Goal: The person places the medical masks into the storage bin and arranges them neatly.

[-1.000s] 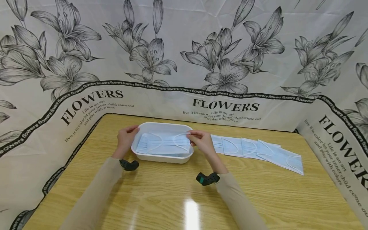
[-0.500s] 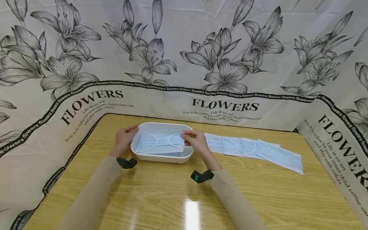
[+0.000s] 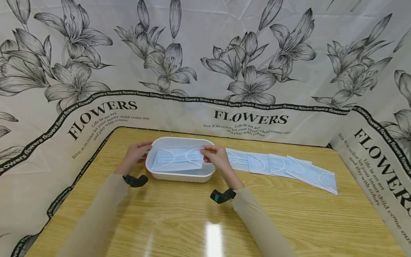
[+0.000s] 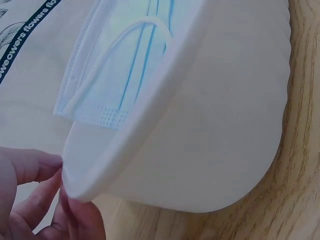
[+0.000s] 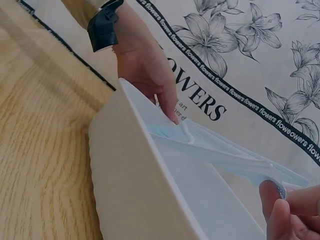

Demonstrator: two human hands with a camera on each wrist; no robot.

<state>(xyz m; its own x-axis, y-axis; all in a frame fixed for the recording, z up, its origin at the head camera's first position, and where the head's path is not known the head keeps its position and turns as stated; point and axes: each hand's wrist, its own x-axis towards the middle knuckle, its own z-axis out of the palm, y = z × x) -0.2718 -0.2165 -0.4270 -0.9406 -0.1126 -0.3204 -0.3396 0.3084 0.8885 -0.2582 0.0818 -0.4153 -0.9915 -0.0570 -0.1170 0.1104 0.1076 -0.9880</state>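
"So, the left side first: how is that arm set?"

"The left forearm (image 3: 101,207) slants up from the lower left, and the left hand (image 3: 135,154) reaches to the left end of the white tub (image 3: 179,177). That grip is nearly closed, digits bent around the rim."

"And the blue mask (image 3: 178,161)?"

"Over the tub's opening, ear loops up, its right end raised."

"What has it there?"

"The right hand (image 3: 217,156), above the tub's right rim, thumb and fingers pinched together on the mask's upper corner. The right forearm (image 3: 257,217) leans in from the lower right."

"Farther right?"

"A row of overlapping masks (image 3: 275,165), on the counter (image 3: 173,214)."
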